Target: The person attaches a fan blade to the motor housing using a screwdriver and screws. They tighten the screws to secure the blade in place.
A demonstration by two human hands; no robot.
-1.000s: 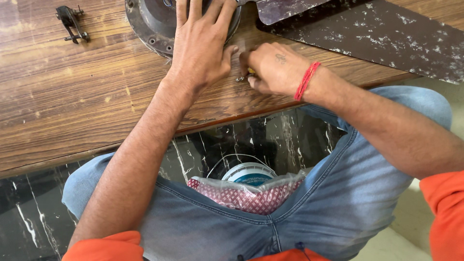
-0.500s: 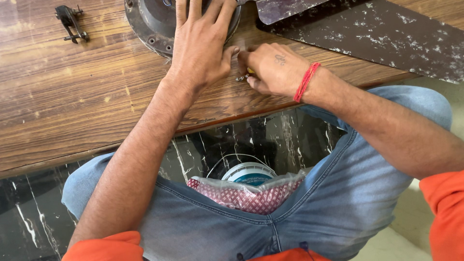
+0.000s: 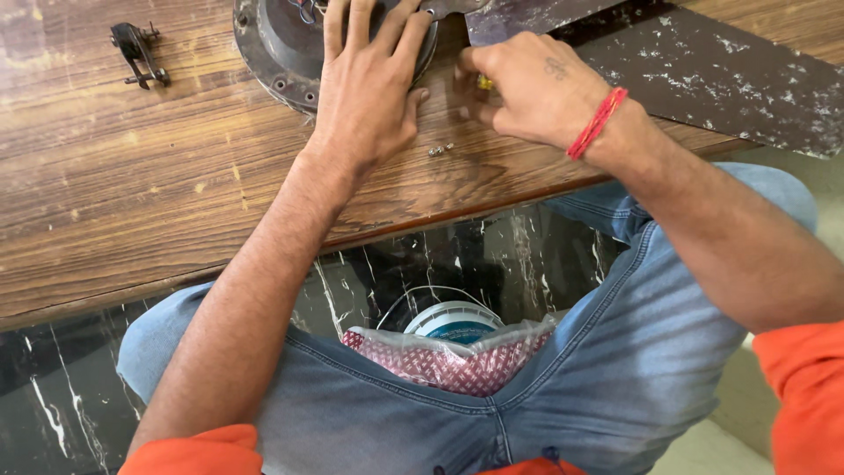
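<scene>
Fan motor at top edge of wooden table, pressed flat by spread-out left hand to stop sliding, right hand pinching small yellow-tipped tool beside it, loose screws waiting nearby.

Fan motor housing: round, dark grey metal, flanged rim with small holes, dusty; lay flat at the far edge of the wooden table, partly cut off by the frame, with a palm pressed flat upon it. Fan blade: long, flat, dark brown, speckled white; extended rightward from the housing. Loose screws: small, silver; lay on the table just near of the housing. Yellow-tipped item: small, mostly hidden within fingers.
</scene>
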